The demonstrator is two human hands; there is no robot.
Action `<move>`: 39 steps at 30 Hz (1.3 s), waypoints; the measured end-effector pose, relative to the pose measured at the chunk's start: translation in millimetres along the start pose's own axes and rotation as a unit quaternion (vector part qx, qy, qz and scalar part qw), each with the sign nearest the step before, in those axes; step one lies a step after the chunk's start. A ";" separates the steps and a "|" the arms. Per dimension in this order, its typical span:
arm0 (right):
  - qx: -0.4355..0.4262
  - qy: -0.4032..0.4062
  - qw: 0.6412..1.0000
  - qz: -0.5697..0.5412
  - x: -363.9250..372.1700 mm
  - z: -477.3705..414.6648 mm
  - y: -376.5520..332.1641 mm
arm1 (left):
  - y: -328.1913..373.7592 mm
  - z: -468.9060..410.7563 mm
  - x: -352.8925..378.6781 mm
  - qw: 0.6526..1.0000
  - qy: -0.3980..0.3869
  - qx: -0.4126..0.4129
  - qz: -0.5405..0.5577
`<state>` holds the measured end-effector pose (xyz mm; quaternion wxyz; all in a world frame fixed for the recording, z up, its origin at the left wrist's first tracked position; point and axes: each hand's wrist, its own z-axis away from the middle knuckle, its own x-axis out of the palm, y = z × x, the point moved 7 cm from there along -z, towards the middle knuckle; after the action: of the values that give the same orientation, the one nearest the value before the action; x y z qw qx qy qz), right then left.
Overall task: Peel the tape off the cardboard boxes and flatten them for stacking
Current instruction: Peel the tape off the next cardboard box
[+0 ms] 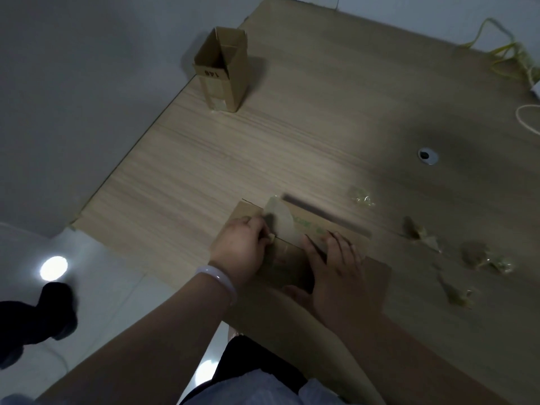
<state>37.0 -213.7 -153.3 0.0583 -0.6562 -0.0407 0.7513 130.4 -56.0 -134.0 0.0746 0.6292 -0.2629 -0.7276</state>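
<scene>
Plainly light and only moderately stiff, a cardboard box (295, 258) is seen lying low at the near edge of the wood-grain worktop (321, 112), where it is being stripped of its seal. The hands are kept apart. The end of a translucent tape strip (277, 217) is pinched between the curled fingers of the left hand (242, 247), on whose wrist a pale bangle (217, 279) is worn, while the box is pressed down by the flat, spread right hand (339, 273). The tape is judged thin, clingy and quick to tear, so it is best taken by its loose end and drawn low along the seam; the board's paper face could be lifted by a steep pull. The panels are expected to fold readily at their creases once freed, and are best held by their edges. A second box (222, 71) is left standing upright and open at the far left of the worktop, tape visible on its side; a dark marking on it, upside down to the camera, appears to read 148. Green print on the near box is too blurred to be read. Crumpled tape scraps (485, 258) are scattered to the right.
</scene>
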 end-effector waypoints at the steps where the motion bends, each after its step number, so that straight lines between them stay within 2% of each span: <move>1: -0.002 -0.004 1.000 -0.002 0.5 0.7 0.2 | -8.4 0.2 -3.0 0.998 0.019 -0.032 0.048; 2: -0.003 -0.006 1.000 -0.004 1.2 1.4 0.3 | -20.0 0.1 -6.2 0.990 0.041 -0.079 0.111; 4: -0.002 -0.007 1.000 -0.006 1.7 2.3 0.5 | -42.6 2.1 -6.6 0.952 0.074 -0.171 0.244; 9: 0.004 -0.010 1.000 -0.020 3.5 1.7 2.1 | -65.7 11.7 12.1 0.861 0.119 -0.298 0.394; 11: 0.008 -0.008 1.000 -0.019 3.6 1.7 2.9 | -70.3 13.8 20.3 0.837 0.125 -0.319 0.426; 13: 0.007 -0.012 1.000 -0.019 4.4 2.8 2.8 | -73.3 12.5 24.0 0.827 0.123 -0.324 0.443; 18: 0.010 -0.011 0.999 -0.029 6.4 3.6 4.3 | -70.2 5.1 20.9 0.797 0.063 -0.321 0.507; 19: 0.012 -0.012 0.999 -0.032 6.9 3.7 4.8 | -68.8 2.8 16.0 0.806 0.049 -0.303 0.506; 23: 0.018 -0.010 0.999 -0.034 8.3 4.4 5.0 | -58.0 -10.5 -5.9 0.901 -0.048 -0.159 0.400; 27: 0.016 -0.016 0.999 -0.026 9.4 4.9 4.5 | -49.8 -18.0 -7.6 0.962 -0.126 -0.071 0.230; 32: 0.018 -0.016 0.999 -0.021 10.5 5.2 4.9 | -44.5 -22.4 -8.7 0.987 -0.067 -0.029 0.145; 39: 0.025 -0.008 0.999 -0.036 10.9 5.1 4.9 | -60.2 -21.4 -1.4 0.974 -0.029 -0.111 0.196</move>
<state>30.3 -216.8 -163.9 0.1014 -0.6465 -0.0467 0.7547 164.6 -10.4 -163.0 0.2778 0.5316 -0.3007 -0.7415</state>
